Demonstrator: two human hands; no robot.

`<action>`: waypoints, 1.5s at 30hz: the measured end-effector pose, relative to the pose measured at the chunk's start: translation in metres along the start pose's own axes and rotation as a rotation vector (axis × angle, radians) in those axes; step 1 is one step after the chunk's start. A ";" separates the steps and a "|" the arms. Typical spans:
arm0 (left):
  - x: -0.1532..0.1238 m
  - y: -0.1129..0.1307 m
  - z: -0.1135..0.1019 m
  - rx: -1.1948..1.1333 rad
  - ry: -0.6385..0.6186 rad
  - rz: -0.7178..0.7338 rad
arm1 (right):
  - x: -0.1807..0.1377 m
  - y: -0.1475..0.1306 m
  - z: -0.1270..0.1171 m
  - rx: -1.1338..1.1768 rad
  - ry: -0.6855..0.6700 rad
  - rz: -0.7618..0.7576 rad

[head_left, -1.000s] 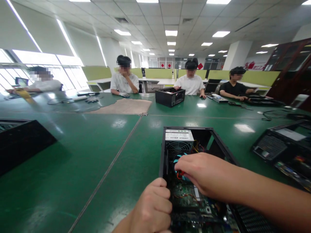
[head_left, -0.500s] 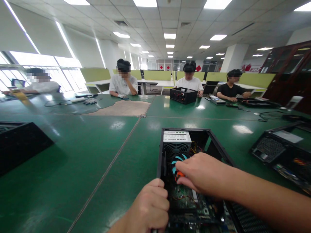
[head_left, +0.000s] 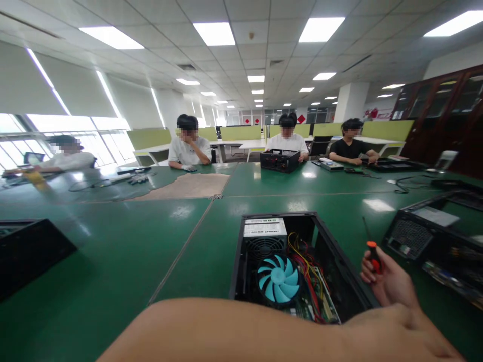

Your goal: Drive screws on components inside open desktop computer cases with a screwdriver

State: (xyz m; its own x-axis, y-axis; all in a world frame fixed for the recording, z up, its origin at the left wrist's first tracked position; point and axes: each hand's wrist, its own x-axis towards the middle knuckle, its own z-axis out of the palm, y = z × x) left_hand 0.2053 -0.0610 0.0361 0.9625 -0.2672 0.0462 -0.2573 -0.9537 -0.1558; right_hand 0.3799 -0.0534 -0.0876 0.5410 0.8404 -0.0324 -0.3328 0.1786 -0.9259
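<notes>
My right hand [head_left: 394, 281] is raised just right of an open computer case [head_left: 358, 281], its fingers wrapped round the red-and-black handle of a screwdriver [head_left: 373, 259]. The screwdriver's thin shaft points up and away. My left arm stretches across the near side of the case, covering part of it. My left hand [head_left: 388, 324] is at the right, by my right wrist; its fingers are hidden, and I cannot tell whether it touches the wrist. Inside the case show a cooling fan [head_left: 278, 279] with turquoise blades, a power supply [head_left: 264, 229] and red and yellow cables [head_left: 307, 264].
Another open computer case [head_left: 415, 236] stands to the right and a black panel or case [head_left: 33, 256] to the left. Several people sit across the green table [head_left: 181, 236], one behind a black case [head_left: 279, 161]. Cables [head_left: 407, 186] lie at the far right.
My right hand has left the fan and moved right, out of the case, with the screwdriver. My left hand has let go of the case's left edge and crossed to the right. The view has tilted up.
</notes>
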 end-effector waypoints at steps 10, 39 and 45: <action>0.003 -0.014 0.020 -0.092 -0.209 -0.302 | 0.004 0.021 0.007 -0.032 0.015 0.145; -0.293 -0.099 -0.038 -0.114 -0.339 -1.330 | -0.108 -0.023 0.065 -0.896 -1.080 0.035; -0.243 -0.066 -0.006 -0.252 -0.075 -1.001 | -0.031 -0.121 -0.012 -0.885 -0.956 -0.027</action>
State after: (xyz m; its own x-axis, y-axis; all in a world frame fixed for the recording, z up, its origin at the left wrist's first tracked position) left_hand -0.0118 0.0659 0.0410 0.7465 0.6650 -0.0219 0.6615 -0.7383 0.1320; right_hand 0.4128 -0.1071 0.0208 -0.3433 0.9366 -0.0706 0.4867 0.1131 -0.8662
